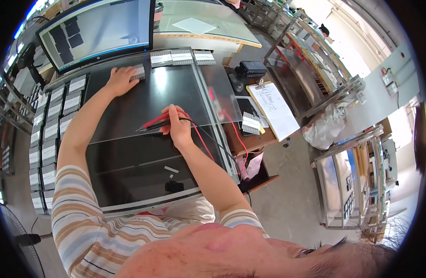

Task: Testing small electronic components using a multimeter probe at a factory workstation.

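Note:
Toward the back of the dark glass work surface (pixel 176 99), my left hand (pixel 121 81) has its thumb and fingers at the edges of a small grey ribbed block (pixel 138 72). My right hand (pixel 177 126) is closed around a pair of test probes (pixel 153 124), one red and one black, held together with their tips pointing left above the glass. A red lead (pixel 203 145) and a black one trail from them toward the right. More ribbed blocks with pale labels (pixel 181 57) stand in a row at the back edge.
Stacked rows of similar blocks (pixel 50 133) line the left side. A monitor (pixel 99 32) stands at the back left. To the right are a clipboard (pixel 273 109), a black device (pixel 251 68) and another block (pixel 251 123). Small pale pieces (pixel 171 170) and a black object (pixel 174 186) lie near the front.

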`<action>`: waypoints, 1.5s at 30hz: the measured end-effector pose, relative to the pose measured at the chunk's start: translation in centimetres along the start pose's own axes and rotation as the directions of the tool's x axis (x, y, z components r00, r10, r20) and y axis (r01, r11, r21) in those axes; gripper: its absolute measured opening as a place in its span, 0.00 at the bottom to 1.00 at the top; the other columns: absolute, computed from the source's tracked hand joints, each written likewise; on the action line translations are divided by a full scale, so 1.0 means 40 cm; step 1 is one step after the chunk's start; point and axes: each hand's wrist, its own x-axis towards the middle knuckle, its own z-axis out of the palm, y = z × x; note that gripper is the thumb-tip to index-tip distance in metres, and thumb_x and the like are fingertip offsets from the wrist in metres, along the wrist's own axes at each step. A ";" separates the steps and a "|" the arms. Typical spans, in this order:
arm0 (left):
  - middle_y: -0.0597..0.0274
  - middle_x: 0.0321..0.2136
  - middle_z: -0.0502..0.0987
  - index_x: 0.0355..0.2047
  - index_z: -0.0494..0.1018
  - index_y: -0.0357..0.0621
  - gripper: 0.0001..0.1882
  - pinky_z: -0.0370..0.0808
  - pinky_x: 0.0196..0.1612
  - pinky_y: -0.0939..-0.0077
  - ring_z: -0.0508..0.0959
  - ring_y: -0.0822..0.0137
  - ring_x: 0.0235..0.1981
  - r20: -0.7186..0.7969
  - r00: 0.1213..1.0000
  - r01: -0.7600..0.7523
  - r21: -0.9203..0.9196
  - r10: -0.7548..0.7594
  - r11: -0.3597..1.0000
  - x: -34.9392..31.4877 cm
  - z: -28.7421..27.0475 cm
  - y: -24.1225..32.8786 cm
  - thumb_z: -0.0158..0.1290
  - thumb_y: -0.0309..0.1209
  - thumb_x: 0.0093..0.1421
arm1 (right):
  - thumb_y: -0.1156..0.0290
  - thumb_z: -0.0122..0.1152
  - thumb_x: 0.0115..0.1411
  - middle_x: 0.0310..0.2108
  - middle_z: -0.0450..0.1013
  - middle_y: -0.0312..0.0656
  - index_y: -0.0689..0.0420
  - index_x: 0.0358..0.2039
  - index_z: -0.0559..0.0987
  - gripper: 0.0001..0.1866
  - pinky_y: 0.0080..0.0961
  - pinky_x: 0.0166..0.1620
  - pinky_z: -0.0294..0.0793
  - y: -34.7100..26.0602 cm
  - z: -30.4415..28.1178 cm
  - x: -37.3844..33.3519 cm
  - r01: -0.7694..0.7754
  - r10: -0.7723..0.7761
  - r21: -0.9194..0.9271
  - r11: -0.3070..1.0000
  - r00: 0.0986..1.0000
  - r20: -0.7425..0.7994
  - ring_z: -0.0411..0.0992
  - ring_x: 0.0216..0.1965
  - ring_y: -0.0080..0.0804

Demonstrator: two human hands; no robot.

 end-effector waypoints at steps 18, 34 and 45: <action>0.56 0.53 0.57 0.55 0.53 0.52 0.41 0.47 0.56 0.62 0.53 0.58 0.57 0.008 1.000 -0.011 -0.330 0.014 0.944 -0.287 -0.069 0.064 0.57 0.45 0.41 | 0.61 0.42 0.60 0.28 0.68 0.41 0.60 0.41 0.67 0.16 0.18 0.18 0.68 0.007 -0.027 0.030 0.128 -0.127 0.088 0.988 0.992 -0.022 0.70 0.20 0.27; 0.60 0.50 0.61 0.52 0.58 0.51 0.38 0.49 0.53 0.62 0.56 0.59 0.54 -0.201 0.979 -0.092 -0.345 0.022 0.934 -0.411 -0.080 0.173 0.57 0.47 0.41 | 0.58 0.41 0.60 0.24 0.67 0.43 0.61 0.35 0.68 0.17 0.20 0.19 0.70 -0.004 -0.019 0.007 0.093 -0.094 0.025 0.995 0.995 0.043 0.69 0.17 0.30; 0.60 0.52 0.59 0.53 0.57 0.52 0.38 0.48 0.55 0.61 0.54 0.59 0.55 -0.225 0.974 -0.055 -0.321 -0.020 0.945 -0.398 -0.076 0.157 0.58 0.43 0.40 | 0.59 0.40 0.60 0.24 0.67 0.43 0.61 0.35 0.68 0.17 0.20 0.19 0.69 -0.005 -0.022 0.013 0.090 -0.091 0.023 0.996 0.995 0.043 0.69 0.17 0.30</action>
